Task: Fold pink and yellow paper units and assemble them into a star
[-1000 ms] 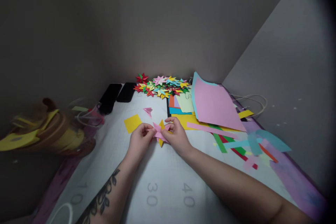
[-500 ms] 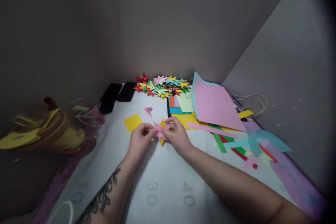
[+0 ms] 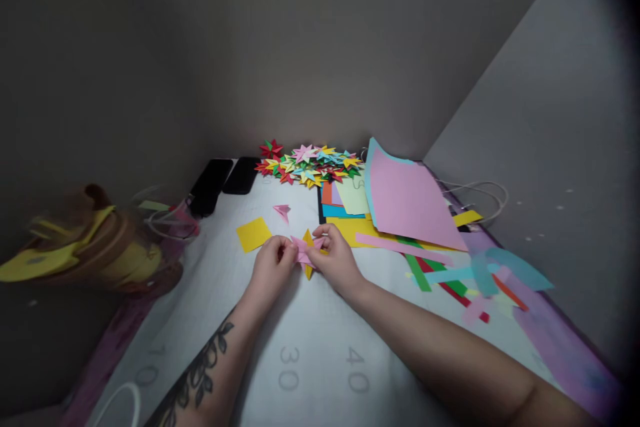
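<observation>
Between my hands is a folded paper star with pink and yellow points. My left hand pinches its left side between thumb and fingers. From the right, my right hand grips the star, its thumb lying over the middle. Fingers cover part of the star's points. Just beyond, a small folded pink paper piece lies on the white mat. A yellow paper square rests to the left, close to my left hand.
Several finished paper stars are heaped at the back. Two black phones lie left of them. Coloured sheets and cut paper strips spread on the right. A brown pot-like container stands left; a white cable loops at the far right.
My left hand has shifted slightly, its fingers curling closer on the star's left side. The star stays in both hands, and its surroundings look the same.
</observation>
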`<move>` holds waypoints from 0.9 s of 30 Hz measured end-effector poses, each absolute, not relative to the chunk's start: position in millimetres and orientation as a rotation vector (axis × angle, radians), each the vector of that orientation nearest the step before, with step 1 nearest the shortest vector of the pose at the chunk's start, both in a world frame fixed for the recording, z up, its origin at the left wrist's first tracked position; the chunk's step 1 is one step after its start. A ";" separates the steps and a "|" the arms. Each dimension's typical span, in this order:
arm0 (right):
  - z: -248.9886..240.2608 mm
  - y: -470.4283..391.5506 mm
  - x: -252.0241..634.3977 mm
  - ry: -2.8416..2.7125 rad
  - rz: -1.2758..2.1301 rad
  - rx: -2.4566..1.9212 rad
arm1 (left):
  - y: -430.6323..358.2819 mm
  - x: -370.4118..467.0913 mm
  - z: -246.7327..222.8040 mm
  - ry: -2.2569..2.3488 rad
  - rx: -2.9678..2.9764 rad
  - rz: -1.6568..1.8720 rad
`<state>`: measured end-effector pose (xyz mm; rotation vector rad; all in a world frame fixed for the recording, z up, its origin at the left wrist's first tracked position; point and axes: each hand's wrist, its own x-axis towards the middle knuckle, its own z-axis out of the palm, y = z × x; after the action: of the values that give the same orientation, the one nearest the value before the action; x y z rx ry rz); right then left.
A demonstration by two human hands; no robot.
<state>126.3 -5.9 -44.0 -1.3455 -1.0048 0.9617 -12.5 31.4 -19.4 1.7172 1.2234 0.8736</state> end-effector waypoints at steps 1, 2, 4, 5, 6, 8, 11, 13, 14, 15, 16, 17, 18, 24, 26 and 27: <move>-43.0 -5.4 126.3 -0.987 0.973 -1.336 | 31.5 -11.7 -20.2 1.200 1.655 0.912; -41.9 -4.9 126.3 -0.964 0.989 -1.322 | 31.5 -11.0 -21.2 1.168 1.580 0.951; -39.5 -4.0 125.8 -0.916 1.040 -1.280 | 30.9 -9.9 -23.1 1.096 1.431 0.967; -38.7 -3.6 125.5 -0.898 1.071 -1.257 | 30.4 -9.5 -23.9 1.068 1.371 0.946; -38.3 -3.3 125.3 -0.887 1.098 -1.236 | 29.9 -9.2 -24.5 1.050 1.325 0.918; -38.3 -2.8 125.1 -0.889 1.137 -1.197 | 29.1 -9.1 -24.7 1.049 1.265 0.895; -38.4 -2.5 126.2 -0.906 1.165 -1.156 | 29.2 -10.6 -21.7 1.072 1.222 0.930; -36.9 -2.8 127.6 -0.903 1.180 -1.158 | 29.7 -12.3 -18.2 1.096 1.229 0.918; -35.7 -3.0 128.2 -0.904 1.186 -1.167 | 29.9 -13.1 -16.3 1.104 1.237 0.908; -34.4 -3.4 128.8 -0.911 1.192 -1.179 | 30.0 -13.7 -14.7 1.106 1.243 0.902; -33.1 -3.7 129.2 -0.924 1.198 -1.191 | 30.0 -14.0 -13.3 1.101 1.243 0.901; -31.9 -4.0 129.4 -0.940 1.204 -1.203 | 30.0 -14.2 -12.4 1.089 1.235 0.907; -30.9 -4.3 129.4 -0.957 1.210 -1.215 | 29.9 -14.1 -12.0 1.074 1.221 0.916; -30.7 -3.8 128.6 -1.016 1.243 -1.231 | 31.3 -14.0 -18.3 1.046 1.179 0.950; -31.5 -3.4 128.6 -1.019 1.240 -1.236 | 31.8 -14.2 -20.7 1.045 1.199 0.950; -31.9 -3.2 128.6 -1.018 1.238 -1.239 | 31.8 -14.1 -21.2 1.046 1.209 0.946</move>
<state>128.6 -3.2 -31.9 -1.2391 -1.0175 1.2380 -14.1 31.8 -21.2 1.2090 1.0459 0.9460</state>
